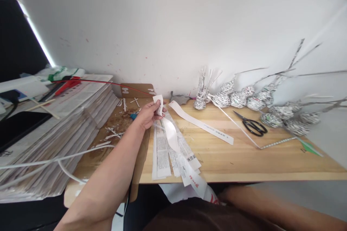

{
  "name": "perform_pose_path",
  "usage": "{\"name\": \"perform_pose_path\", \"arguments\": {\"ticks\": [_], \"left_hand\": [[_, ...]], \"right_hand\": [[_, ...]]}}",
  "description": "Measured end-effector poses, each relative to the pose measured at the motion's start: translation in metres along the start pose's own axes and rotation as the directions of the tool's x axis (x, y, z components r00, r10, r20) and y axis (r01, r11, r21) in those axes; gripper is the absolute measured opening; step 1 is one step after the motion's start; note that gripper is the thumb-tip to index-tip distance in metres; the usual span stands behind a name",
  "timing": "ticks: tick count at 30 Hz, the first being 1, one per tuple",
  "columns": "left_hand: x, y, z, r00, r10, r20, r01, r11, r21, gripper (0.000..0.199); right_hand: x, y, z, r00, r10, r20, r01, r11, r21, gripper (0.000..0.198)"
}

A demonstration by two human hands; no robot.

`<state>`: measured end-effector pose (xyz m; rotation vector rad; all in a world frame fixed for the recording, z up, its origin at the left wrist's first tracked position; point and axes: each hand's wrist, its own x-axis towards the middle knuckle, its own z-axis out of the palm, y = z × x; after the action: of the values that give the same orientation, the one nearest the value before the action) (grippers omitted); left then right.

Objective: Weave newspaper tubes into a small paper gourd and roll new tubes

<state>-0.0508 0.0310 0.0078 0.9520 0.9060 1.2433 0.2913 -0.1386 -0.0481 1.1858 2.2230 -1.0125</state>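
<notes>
Pale wooden tabletop (238, 168) stretches before us, its front edge just above our lap. Below that edge our right hand (228, 194) sits in shadow, and we cannot tell whether it is closed on anything. Near it hangs what appears to be the red-printed lower end of our long paper strip (171, 133), where a shift of the knees could snag or tear it. Farther up, the strip crosses a fan of newspaper strips (162, 155); friction there could drag those pieces along. Our left hand (148, 114) pinches the strip's upper end between thumb and fingers, above the table; too hard a tug could crease the thin paper or slip it loose. Left of our forearm rises a newspaper stack (89, 133), whose sheets a wide elbow could shove askew. Rightward lie a loose white strip (200, 125) and black-handled scissors (247, 121), where a careless reach could meet the blades. Farther back, woven paper gourds (220, 100) stand by the white wall (176, 25), their jutting stalks easily bent by a sleeve
</notes>
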Motion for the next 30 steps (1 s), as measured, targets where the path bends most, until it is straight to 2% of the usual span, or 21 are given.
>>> {"name": "perform_pose_path", "arguments": {"ticks": [1, 3, 4, 6, 7, 8, 10, 11, 12, 13, 15, 17, 19, 21, 23, 26, 30], "left_hand": [[0.000, 0.000, 0.000, 1.000, -0.007, 0.000, 0.007, 1.000, 0.006, 0.029], [0.000, 0.000, 0.001, 1.000, -0.019, 0.005, 0.019, 1.000, 0.017, 0.029], [-0.001, -0.001, 0.002, 1.000, -0.026, 0.008, 0.025, 0.999, 0.022, 0.028], [-0.001, -0.001, 0.002, 0.999, -0.034, 0.012, 0.034, 0.999, 0.030, 0.028], [-0.001, -0.002, 0.002, 0.999, -0.038, 0.016, 0.037, 0.999, 0.034, 0.027], [-0.001, -0.002, 0.002, 0.999, -0.040, 0.023, 0.039, 0.998, 0.038, 0.027], [0.000, -0.004, 0.001, 0.998, -0.050, 0.038, 0.048, 0.998, 0.050, 0.028], [0.001, -0.004, 0.001, 0.997, -0.059, 0.044, 0.056, 0.997, 0.060, 0.029], [0.001, -0.005, 0.000, 0.996, -0.069, 0.049, 0.065, 0.995, 0.073, 0.030], [0.002, -0.006, 0.000, 0.995, -0.079, 0.056, 0.074, 0.993, 0.087, 0.031], [0.003, -0.007, -0.001, 0.993, -0.095, 0.076, 0.086, 0.990, 0.116, 0.036], [0.003, -0.007, -0.001, 0.990, -0.106, 0.097, 0.092, 0.986, 0.138, 0.040], [0.002, -0.006, 0.000, 0.988, -0.116, 0.102, 0.100, 0.983, 0.152, 0.043], [0.001, -0.006, 0.001, 0.987, -0.126, 0.102, 0.108, 0.981, 0.162, 0.044], [0.001, -0.006, 0.002, 0.984, -0.134, 0.120, 0.113, 0.979, 0.170, 0.044], [0.002, -0.009, 0.002, 0.974, -0.147, 0.175, 0.115, 0.977, 0.180, 0.042], [0.000, -0.010, 0.003, 0.962, -0.164, 0.218, 0.127, 0.976, 0.176, 0.038]], "right_hand": [[-0.010, -0.011, -0.018, 0.998, 0.001, 0.062, -0.001, 1.000, 0.010, 0.022], [-0.026, -0.035, -0.059, 0.981, -0.179, 0.078, 0.176, 0.983, 0.049, 0.027], [-0.029, -0.045, -0.081, 0.968, -0.248, 0.049, 0.241, 0.963, 0.124, 0.028], [-0.022, -0.060, -0.123, 0.951, -0.280, -0.130, 0.304, 0.925, 0.228, 0.034], [-0.011, -0.064, -0.142, 0.929, -0.253, -0.270, 0.319, 0.917, 0.240, 0.035], [0.004, -0.066, -0.161, 0.877, -0.226, -0.424, 0.347, 0.908, 0.234, 0.036], [0.044, -0.067, -0.193, 0.715, -0.109, -0.691, 0.337, 0.919, 0.204, 0.034], [0.066, -0.067, -0.206, 0.657, -0.039, -0.753, 0.291, 0.935, 0.205, 0.031], [0.088, -0.066, -0.218, 0.621, 0.031, -0.783, 0.236, 0.945, 0.224, 0.029], [0.109, -0.067, -0.228, 0.616, 0.100, -0.782, 0.189, 0.944, 0.270, 0.028], [0.146, -0.069, -0.241, 0.611, 0.167, -0.774, 0.174, 0.925, 0.337, 0.031], [0.173, -0.073, -0.246, 0.604, 0.154, -0.782, 0.214, 0.914, 0.346, 0.027], [0.189, -0.077, -0.248, 0.575, 0.125, -0.808, 0.290, 0.893, 0.344, 0.023], [0.200, -0.078, -0.248, 0.544, 0.087, -0.834, 0.358, 0.875, 0.325, 0.029], [0.206, -0.075, -0.247, 0.536, 0.052, -0.842, 0.380, 0.877, 0.296, 0.034], [0.210, -0.063, -0.248, 0.539, 0.020, -0.842, 0.323, 0.919, 0.228, 0.032], [0.209, -0.039, -0.251, 0.474, 0.008, -0.880, 0.158, 0.983, 0.094, 0.037]]}}
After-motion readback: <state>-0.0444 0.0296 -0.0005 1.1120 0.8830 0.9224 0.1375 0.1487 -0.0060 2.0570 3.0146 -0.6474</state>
